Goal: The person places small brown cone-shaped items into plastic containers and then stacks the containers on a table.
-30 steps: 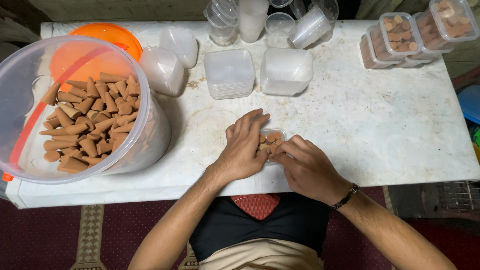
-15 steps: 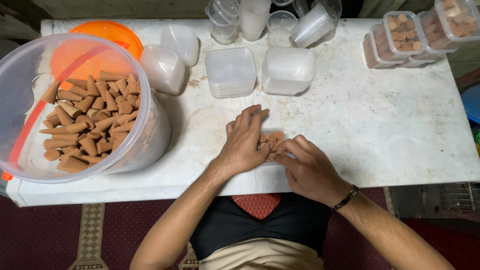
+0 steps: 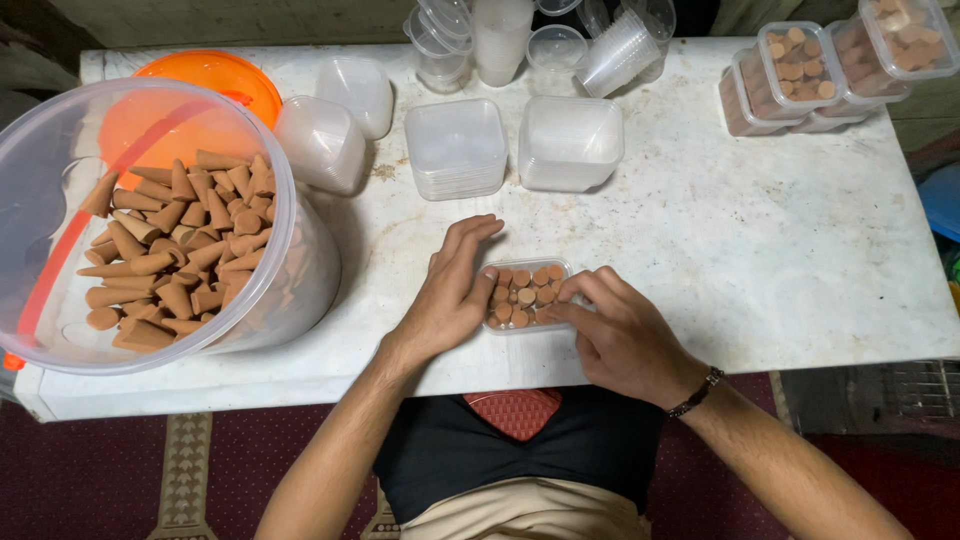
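bracing a small clear tub (image 3: pixel 524 296) between both hands at the near edge of the white table (image 3: pixel 760 250). my left hand (image 3: pixel 445 295) lies flat against the tub's left wall, fingers extended and loose, not curled round anything; it serves as a stop so the tub cannot slide. my right hand (image 3: pixel 620 335) presses its fingertips on the cones (image 3: pixel 522 296) packed inside, thumb low on the near wall, closing on nothing; the cones stand flat ends up, tight together, which i judge keeps them level with the rim.

just beyond the grip sit a stack of clear lids (image 3: pixel 456 148) and an empty square tub (image 3: pixel 570 142), within easy reach. further back stand nested clear cups (image 3: pixel 615 50). to the left of my left hand, well apart, the large clear bucket (image 3: pixel 150 215) holds loose brown cones, its mouth open toward me, with an orange lid (image 3: pixel 215 80) behind it and two upturned tubs (image 3: pixel 335 125) beside it. far right, at the back corner, filled and lidded tubs (image 3: pixel 800 75) are stacked clear of the working area.
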